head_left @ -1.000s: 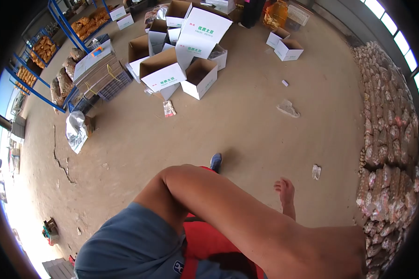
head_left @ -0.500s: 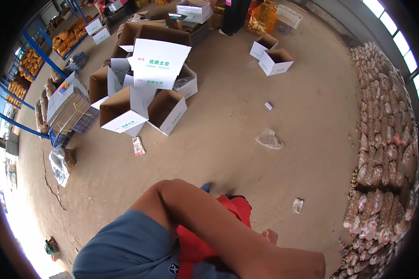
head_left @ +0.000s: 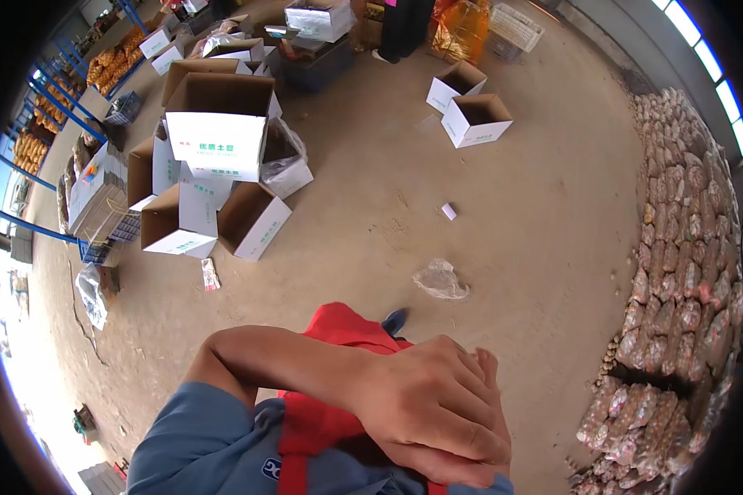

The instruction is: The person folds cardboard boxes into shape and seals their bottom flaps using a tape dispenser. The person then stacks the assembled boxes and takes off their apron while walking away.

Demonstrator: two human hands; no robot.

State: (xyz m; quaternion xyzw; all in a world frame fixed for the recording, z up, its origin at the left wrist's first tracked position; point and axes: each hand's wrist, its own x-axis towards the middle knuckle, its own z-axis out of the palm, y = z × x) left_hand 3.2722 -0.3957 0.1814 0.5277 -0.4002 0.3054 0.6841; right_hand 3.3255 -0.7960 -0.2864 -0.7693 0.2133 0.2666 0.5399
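My left hand (head_left: 437,404) lies across the front of my body, its fingers pressed together and curled over my right hand. Only a strip of my right hand (head_left: 489,371) shows beyond the left knuckles; its fingers are mostly hidden. Behind the hands is a red apron (head_left: 338,326) over a blue-grey shirt (head_left: 194,437). No object is visible in either hand. A blue shoe (head_left: 395,320) shows on the floor just beyond the apron.
Open white cartons (head_left: 215,144) cluster at upper left, two more (head_left: 477,120) at upper centre. Stacked filled sacks (head_left: 677,247) line the right side. A clear plastic bag (head_left: 442,279) lies on the floor. A person in dark trousers (head_left: 403,29) stands at the top. Flattened cardboard (head_left: 99,186) is at left.
My left hand has come into view and moved over my right hand, which has risen slightly in view. The cartons have shifted left as the view moved.
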